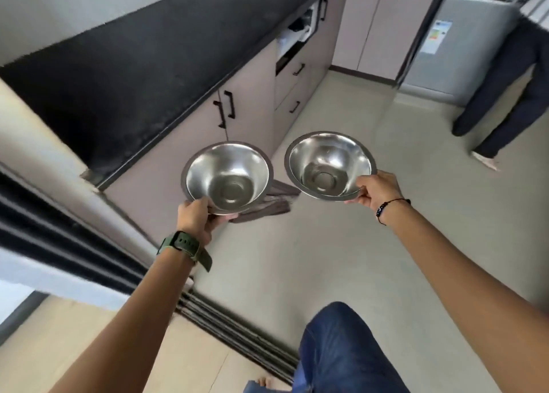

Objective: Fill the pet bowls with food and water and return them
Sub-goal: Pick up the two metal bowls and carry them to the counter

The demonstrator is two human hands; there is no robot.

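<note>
I hold two shiny steel pet bowls out in front of me, above the kitchen floor. My left hand (196, 217), with a green watch on the wrist, grips the near rim of the left bowl (227, 175). My right hand (375, 190), with a black cord bracelet, pinches the near right rim of the right bowl (328, 163). Both bowls are upright and look empty inside. They hang side by side, a small gap apart.
A black countertop (133, 74) over pale cabinets (252, 89) runs along the left. A brown cloth (267, 205) lies on the floor under the bowls. Dark sliding-door tracks (225, 330) cross the floor near my feet. Another person's legs (511, 95) stand at the far right by a grey appliance (463, 45).
</note>
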